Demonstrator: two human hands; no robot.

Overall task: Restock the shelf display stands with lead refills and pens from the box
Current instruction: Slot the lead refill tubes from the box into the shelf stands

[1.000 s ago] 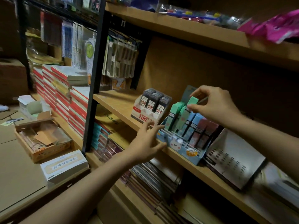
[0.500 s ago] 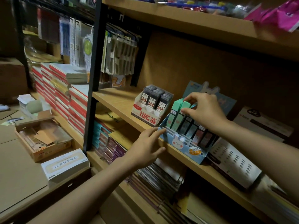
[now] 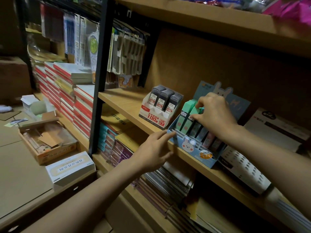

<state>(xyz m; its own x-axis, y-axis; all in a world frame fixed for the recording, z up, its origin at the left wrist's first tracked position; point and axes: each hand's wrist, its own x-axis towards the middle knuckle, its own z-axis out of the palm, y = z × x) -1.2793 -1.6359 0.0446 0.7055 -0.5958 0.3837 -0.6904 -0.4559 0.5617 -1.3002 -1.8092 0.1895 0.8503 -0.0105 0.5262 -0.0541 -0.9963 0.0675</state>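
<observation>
The right hand [image 3: 214, 113] is over the blue display stand [image 3: 193, 145] with a rabbit on its front, which stands at the front edge of the wooden shelf [image 3: 124, 105]. Its fingers are curled and pinch the top of a green lead refill case [image 3: 196, 110] in the left part of the stand, beside other green cases [image 3: 186, 113]. The left hand [image 3: 154, 150] is at the left front corner of the stand, fingers straight and a little spread, the fingertips touching its wall. Just left of it stands a white stand of dark refill cases [image 3: 159, 106], and an open cardboard box [image 3: 48, 142] lies lower left, well apart
</observation>
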